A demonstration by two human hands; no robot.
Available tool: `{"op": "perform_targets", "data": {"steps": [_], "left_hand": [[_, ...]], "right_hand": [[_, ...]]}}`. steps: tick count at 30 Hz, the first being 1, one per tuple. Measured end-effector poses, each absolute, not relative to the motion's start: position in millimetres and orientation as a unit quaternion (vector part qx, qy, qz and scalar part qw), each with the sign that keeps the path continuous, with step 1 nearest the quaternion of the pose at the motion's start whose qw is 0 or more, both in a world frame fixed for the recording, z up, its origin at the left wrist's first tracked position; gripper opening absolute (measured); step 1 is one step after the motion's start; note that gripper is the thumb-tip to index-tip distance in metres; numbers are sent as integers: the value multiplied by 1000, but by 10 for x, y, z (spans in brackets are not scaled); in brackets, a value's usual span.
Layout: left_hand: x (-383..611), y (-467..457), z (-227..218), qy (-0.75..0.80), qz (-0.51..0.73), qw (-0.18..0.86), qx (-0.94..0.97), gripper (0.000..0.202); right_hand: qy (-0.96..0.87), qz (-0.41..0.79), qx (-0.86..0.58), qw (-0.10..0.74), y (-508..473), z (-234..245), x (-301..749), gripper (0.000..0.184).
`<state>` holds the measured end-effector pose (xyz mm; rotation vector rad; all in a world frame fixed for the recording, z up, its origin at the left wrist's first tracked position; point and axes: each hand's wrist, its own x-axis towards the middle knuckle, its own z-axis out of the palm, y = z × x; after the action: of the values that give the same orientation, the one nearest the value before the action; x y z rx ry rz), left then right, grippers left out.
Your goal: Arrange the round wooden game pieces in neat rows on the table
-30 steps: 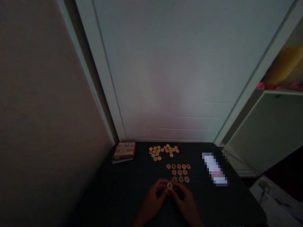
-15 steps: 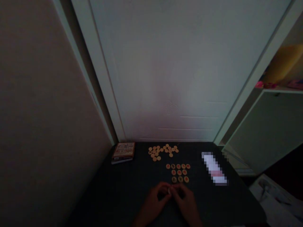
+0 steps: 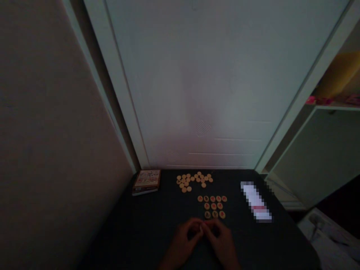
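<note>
My left hand (image 3: 184, 238) and my right hand (image 3: 221, 238) meet at the fingertips near the front of the dark table (image 3: 135, 232). Both are closed in a pinch. A small pale spot shows between the fingertips, too dim to tell whether it is a nail or a held thing. Just beyond the fingers lie round wooden xiangqi pieces (image 3: 213, 206) with red or dark marks, set out in three rows. Farther back, more discs (image 3: 186, 184) lie scattered in a loose cluster, most of them plain side up.
A box or book with a printed cover (image 3: 147, 179) rests at the table's back left corner. On the right lies a bright, pixel-blurred oblong thing (image 3: 255, 201). A white panel (image 3: 197, 93) rises behind the table, and a wall (image 3: 56, 131) stands on the left.
My hands stay pinched together, with only a slight shift of the fingers. The view has moved a little; the pieces lie as before.
</note>
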<state>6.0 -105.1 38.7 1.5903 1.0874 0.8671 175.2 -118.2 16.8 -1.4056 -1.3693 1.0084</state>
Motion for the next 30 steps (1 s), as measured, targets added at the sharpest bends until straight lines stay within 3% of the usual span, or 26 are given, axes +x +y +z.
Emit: {"op": "perform_targets", "data": {"steps": [30], "left_hand": [[118,-1056,331,476,374,473,639,26]], "right_hand": [[-551,392,-545,496,-1169,166,1770,40]]}}
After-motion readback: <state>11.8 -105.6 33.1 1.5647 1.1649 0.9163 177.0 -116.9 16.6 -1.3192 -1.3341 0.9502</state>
